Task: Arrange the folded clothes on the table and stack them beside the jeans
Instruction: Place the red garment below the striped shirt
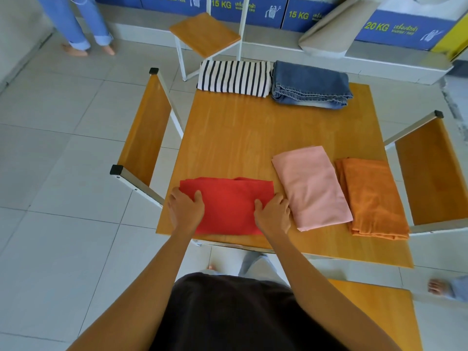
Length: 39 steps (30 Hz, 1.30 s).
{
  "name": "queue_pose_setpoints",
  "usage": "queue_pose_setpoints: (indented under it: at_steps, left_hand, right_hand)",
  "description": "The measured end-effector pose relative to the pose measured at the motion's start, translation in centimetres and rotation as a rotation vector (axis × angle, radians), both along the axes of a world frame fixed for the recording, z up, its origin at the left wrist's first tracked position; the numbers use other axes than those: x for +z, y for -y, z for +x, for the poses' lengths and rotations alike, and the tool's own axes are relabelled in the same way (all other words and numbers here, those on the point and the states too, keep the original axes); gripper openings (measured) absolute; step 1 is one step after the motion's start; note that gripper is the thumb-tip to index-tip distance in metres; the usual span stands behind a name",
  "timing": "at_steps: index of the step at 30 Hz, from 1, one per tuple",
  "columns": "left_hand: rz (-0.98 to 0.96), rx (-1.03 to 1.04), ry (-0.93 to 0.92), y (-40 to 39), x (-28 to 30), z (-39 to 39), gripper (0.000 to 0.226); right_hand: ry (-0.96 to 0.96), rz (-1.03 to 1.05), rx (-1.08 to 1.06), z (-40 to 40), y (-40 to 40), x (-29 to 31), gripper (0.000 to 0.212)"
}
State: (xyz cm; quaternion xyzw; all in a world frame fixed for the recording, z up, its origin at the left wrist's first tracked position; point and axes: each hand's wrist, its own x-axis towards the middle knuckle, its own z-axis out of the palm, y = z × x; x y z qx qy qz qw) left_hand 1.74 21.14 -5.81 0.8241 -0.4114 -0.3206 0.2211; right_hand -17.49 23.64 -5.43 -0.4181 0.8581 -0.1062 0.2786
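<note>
You are at the start of picking up the red folded cloth (pixel 228 206), which lies at the near left corner of the table (pixel 240 138). Your left hand (pixel 186 207) grips its left edge with the thumb on top, and your right hand (pixel 273 212) grips its right edge in the same way, so both hands are closed on this one piece. The jeans (pixel 310 84) lie folded at the far edge of the table, and the striped cloth (pixel 234 77) is already just beside them on the left, touching or almost touching; it seems to be the base of the stack. The pink cloth (pixel 311 186) and the orange cloth (pixel 371 196) wait near your right hand, side by side. For the next move, I think you must lift the red piece flat with both hands, so the folds do not open, and carry it across to the striped one. Your fingers under the red cloth are hidden, so how deep they reach I cannot tell. The near edge of the red cloth is partly covered by your wrists.
</note>
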Motion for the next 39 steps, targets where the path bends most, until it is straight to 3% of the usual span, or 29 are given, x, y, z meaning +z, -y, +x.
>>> queue_pose_setpoints:
  at_steps: [5,10,18,25,34,39]
  left_hand:
    - [0.085,0.004,-0.064,-0.2,-0.7,1.3,0.063]
    - [0.128,-0.070,-0.095,0.1,-0.8,2.2,0.063]
    - [0.157,-0.183,-0.163,0.0,-0.9,2.7,0.069]
    - [0.132,-0.027,-0.245,0.4,-1.7,1.6,0.067]
    - [0.076,0.005,0.015,0.1,-2.4,-0.2,0.065]
    - [0.088,0.005,0.067,0.1,-2.1,-0.8,0.067]
  right_hand:
    - [0.063,-0.043,0.005,0.0,0.3,-0.7,0.054]
    - [-0.031,-0.099,0.078,-0.2,-0.3,-1.3,0.040]
    - [-0.098,-0.171,0.110,-1.3,-0.6,-2.6,0.037]
    - [-0.166,-0.140,0.174,-1.9,0.3,-3.1,0.037]
    - [-0.190,-0.141,0.222,-2.8,0.9,-3.2,0.041]
    - [-0.185,-0.144,0.242,-3.0,0.7,-3.2,0.044]
